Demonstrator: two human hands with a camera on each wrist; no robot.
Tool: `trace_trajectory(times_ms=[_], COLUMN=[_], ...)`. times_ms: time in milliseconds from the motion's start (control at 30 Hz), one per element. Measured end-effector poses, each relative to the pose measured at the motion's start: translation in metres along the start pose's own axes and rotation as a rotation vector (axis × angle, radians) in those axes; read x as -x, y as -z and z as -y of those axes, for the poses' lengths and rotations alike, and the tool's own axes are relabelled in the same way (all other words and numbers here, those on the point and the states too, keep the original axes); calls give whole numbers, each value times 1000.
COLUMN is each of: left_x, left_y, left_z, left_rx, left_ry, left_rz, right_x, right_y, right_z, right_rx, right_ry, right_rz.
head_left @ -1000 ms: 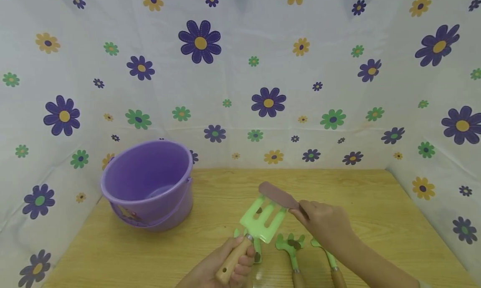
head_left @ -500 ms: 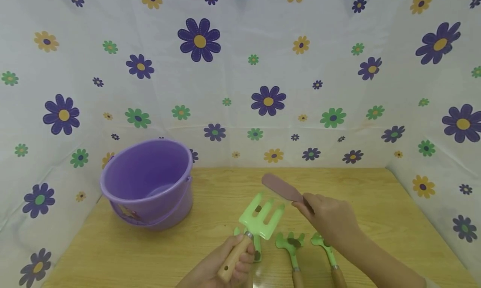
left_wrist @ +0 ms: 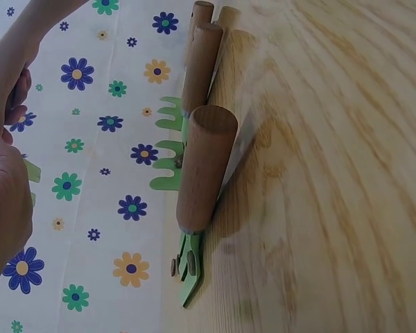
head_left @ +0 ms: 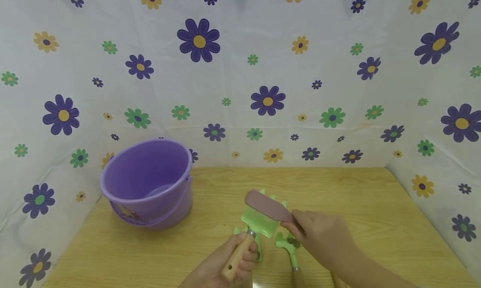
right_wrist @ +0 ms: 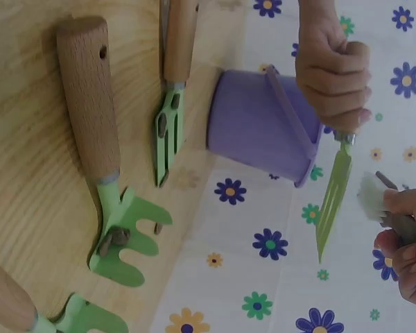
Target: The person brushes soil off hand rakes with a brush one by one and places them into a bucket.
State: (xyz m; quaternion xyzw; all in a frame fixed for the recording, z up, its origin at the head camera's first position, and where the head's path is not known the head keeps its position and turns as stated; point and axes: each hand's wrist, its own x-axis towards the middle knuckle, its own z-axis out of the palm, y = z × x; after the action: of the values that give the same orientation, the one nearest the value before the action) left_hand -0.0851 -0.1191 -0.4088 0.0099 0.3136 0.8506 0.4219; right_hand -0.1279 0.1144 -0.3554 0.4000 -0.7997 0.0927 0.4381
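My left hand (head_left: 231, 258) grips the wooden handle of a light-green garden hand fork (head_left: 259, 223), raised above the table with its tines pointing away. In my right hand (head_left: 323, 238) is a mauve-backed brush (head_left: 267, 205), held by its handle. Pale bristles show under it in the right wrist view. From the head, the brush lies across the fork's tines and hides part of them; I cannot tell if bristles and tines touch. Beneath, on the table, lie a second green fork (right_wrist: 170, 132) and a green rake (right_wrist: 128, 239), both with brown clumps on them.
A purple bucket (head_left: 180, 208) stands at the left of the wooden table (head_left: 338, 188). Another green tool (right_wrist: 90, 316) with a wooden handle lies right of the rake, mostly behind my right arm in the head view. A flowered cloth (head_left: 225, 79) hangs around the table.
The brush lifted off the fork's tines up and to the right, then came down and left over them again. The left hand and fork shifted only slightly.
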Motion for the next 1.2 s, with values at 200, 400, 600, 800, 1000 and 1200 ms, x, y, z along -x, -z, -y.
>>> trace_trajectory(times_ms=[200, 400, 600, 800, 1000, 1200], left_x=[-3, -5, -4, -3, -3, -1], left_y=[-4, -7, -5, -3, -2, -1], left_z=[1, 1, 2, 1, 1, 3], left_rx=[-17, 31, 29, -3, -19, -12], left_ry=[3, 21, 16, 7, 9, 25], left_rz=[5, -6, 4, 17, 13, 38], right_x=[8, 12, 17, 18, 19, 21], right_y=[1, -2, -5, -7, -11, -14], right_z=[10, 15, 18, 16, 12, 7], right_rx=[-50, -60, -80, -95, -56, -32], right_ry=[-10, 10, -17, -33, -29, -36], right_rz=[32, 46, 60, 57, 40, 29])
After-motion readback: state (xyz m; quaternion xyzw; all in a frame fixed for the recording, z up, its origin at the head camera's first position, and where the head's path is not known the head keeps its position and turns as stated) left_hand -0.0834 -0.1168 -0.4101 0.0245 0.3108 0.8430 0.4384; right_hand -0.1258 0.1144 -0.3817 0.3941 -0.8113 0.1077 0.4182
